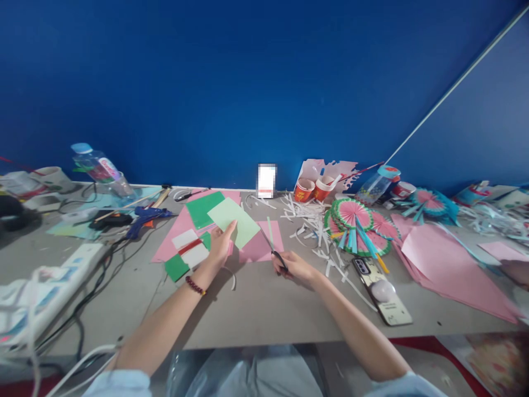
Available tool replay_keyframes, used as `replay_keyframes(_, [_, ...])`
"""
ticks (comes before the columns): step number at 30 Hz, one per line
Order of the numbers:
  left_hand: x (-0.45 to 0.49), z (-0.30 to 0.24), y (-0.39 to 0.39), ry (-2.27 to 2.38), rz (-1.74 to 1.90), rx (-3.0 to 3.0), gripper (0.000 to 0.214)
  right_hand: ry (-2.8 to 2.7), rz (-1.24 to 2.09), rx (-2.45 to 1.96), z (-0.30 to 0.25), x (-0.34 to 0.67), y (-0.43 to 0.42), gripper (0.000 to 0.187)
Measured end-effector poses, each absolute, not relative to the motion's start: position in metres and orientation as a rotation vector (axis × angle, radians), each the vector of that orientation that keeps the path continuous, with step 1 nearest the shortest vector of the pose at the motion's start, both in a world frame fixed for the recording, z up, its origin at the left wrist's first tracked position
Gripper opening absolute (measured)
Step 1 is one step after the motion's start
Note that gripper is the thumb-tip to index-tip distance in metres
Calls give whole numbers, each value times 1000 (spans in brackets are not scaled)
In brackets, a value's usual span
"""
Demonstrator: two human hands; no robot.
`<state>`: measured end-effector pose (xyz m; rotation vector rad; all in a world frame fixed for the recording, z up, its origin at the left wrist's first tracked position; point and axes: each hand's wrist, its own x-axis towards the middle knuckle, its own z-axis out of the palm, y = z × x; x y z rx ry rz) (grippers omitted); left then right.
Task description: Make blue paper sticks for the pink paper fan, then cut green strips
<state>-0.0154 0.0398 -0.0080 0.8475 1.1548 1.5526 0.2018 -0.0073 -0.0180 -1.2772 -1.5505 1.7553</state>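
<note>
My left hand [222,242] is closed on a light green sheet of paper [237,216], its thumb lying across the sheet. A pair of scissors [270,244] is held by the handles in my right hand [294,267], blades pointing up and left close to the sheet's right edge. Whether the blades touch the paper I cannot tell. Under and behind the sheet lie a dark green sheet [202,208] and pink paper [264,242]. Beside my left wrist are a small dark green piece [176,268] and white pieces [194,255] with a red strip.
White paper strips [308,211] litter the table right of centre, near red paper cups [305,189] and watermelon-patterned paper fans [355,220]. A phone [384,292] lies right of my right arm. At left are a blue glue gun [149,216], a power strip [70,275] and cables.
</note>
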Motion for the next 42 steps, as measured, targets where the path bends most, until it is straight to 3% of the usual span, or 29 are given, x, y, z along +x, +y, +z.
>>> replay_keyframes(42, [-12, -15, 38, 1126, 1472, 951, 39, -1557, 1703, -1295, -14, 199, -12, 50])
